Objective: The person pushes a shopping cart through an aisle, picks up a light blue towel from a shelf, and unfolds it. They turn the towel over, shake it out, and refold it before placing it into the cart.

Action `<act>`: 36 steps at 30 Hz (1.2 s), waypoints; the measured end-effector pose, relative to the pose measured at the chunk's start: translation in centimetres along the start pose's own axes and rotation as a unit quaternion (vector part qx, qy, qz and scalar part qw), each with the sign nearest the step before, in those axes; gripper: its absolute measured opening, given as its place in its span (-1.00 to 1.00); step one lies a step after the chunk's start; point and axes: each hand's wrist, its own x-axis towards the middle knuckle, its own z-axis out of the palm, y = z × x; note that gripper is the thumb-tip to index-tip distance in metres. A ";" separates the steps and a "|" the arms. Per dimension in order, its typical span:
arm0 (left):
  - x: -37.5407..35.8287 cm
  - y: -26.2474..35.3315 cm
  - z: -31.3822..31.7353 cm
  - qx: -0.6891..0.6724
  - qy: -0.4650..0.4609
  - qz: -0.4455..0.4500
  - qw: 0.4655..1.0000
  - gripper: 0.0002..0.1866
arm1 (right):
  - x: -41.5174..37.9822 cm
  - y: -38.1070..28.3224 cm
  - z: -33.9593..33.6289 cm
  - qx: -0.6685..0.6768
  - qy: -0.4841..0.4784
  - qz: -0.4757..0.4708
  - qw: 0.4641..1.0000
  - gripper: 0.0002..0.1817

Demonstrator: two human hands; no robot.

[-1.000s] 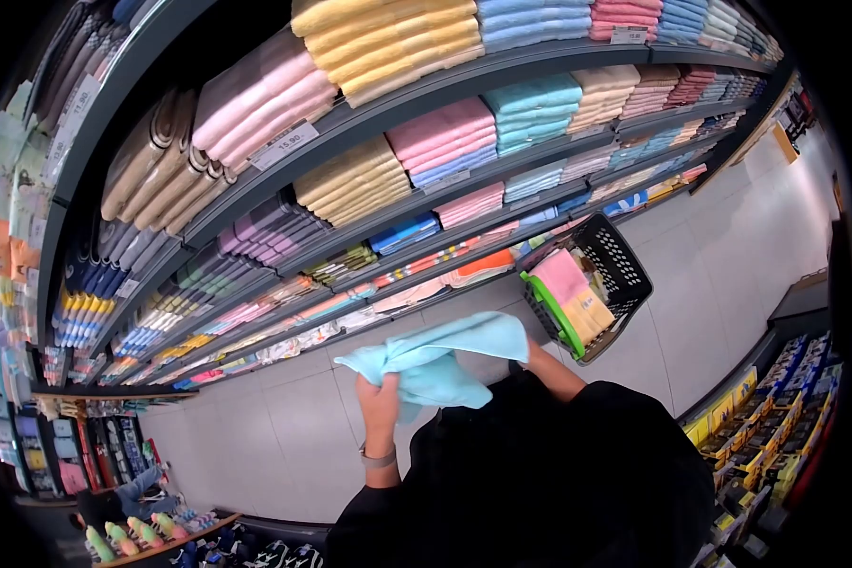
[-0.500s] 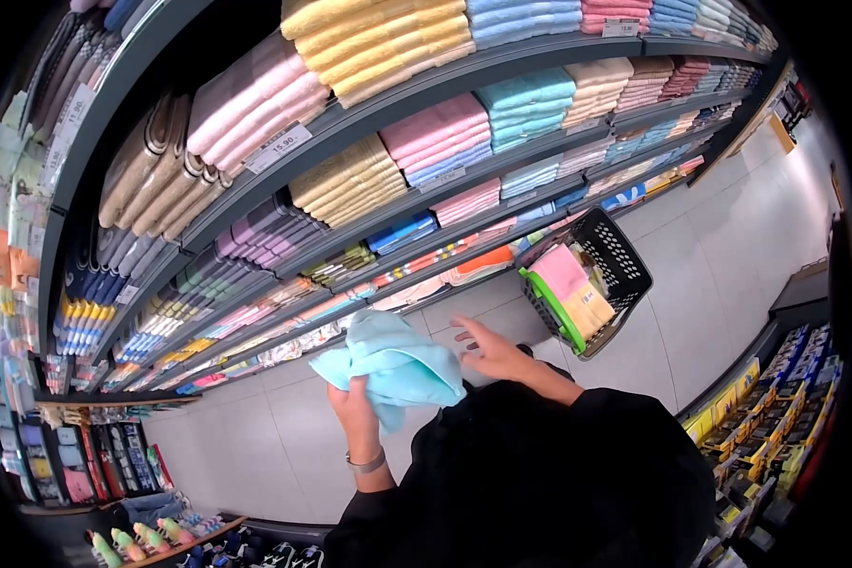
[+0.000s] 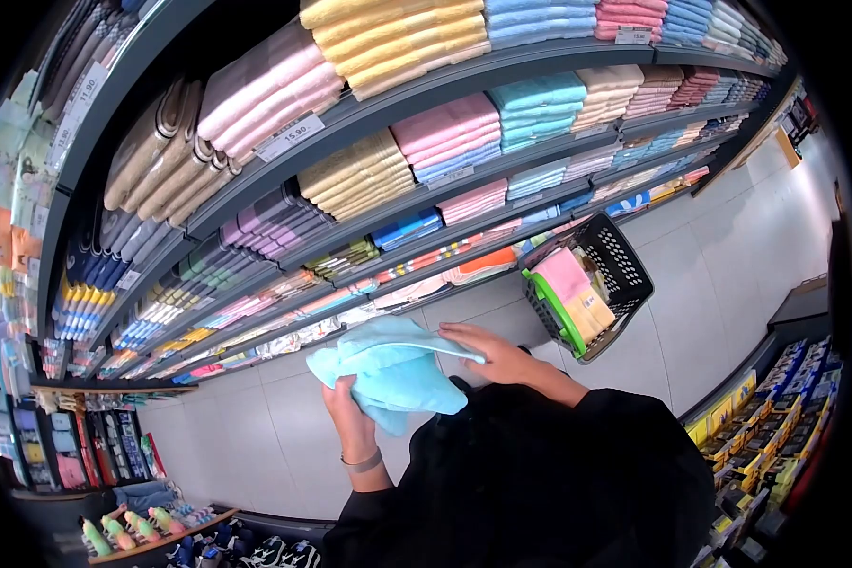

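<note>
A light turquoise towel [image 3: 398, 364], loosely bunched and partly unfolded, hangs in front of my body. My left hand [image 3: 348, 417] grips its lower left side, the thumb pressed on the cloth. At the towel's upper right edge, my right hand [image 3: 490, 355] pinches a corner, with the fingers laid along the fabric. Some fingertips of both hands are hidden by the cloth. To the right on the floor stands a black shopping basket [image 3: 625, 260] with a green handle, holding a folded pink towel [image 3: 563, 276] and a folded yellow towel [image 3: 587, 315].
Long shelves [image 3: 379, 80] of folded towels curve along the far side, with price tags on their edges. Packaged goods fill a low rack [image 3: 767, 426] at the right. Shoes [image 3: 256, 549] and a small display of colourful items [image 3: 133, 532] sit at the lower left.
My right hand has moved from beside the towel onto its right edge and taken hold. The towel's upper part is now drawn out toward the right. My left hand keeps its grip.
</note>
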 end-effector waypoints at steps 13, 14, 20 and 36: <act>7.5 1.3 -6.0 0.053 -0.083 -0.095 0.991 -0.65 | 9.8 -6.6 -13.6 0.214 0.358 0.005 0.909 -0.77; 8.7 1.4 -7.0 0.072 -0.033 -0.089 0.993 -0.66 | 10.8 -7.7 -15.6 0.154 0.378 -0.017 0.913 -0.78; 15.4 0.2 -16.7 0.082 -0.008 -0.119 0.989 -0.72 | 14.5 -14.6 -21.8 0.131 0.367 -0.126 0.912 -0.75; 8.0 7.8 2.6 0.280 -0.238 0.260 0.893 -0.54 | 22.1 -24.3 -12.1 -0.228 0.049 -0.288 0.929 -0.75</act>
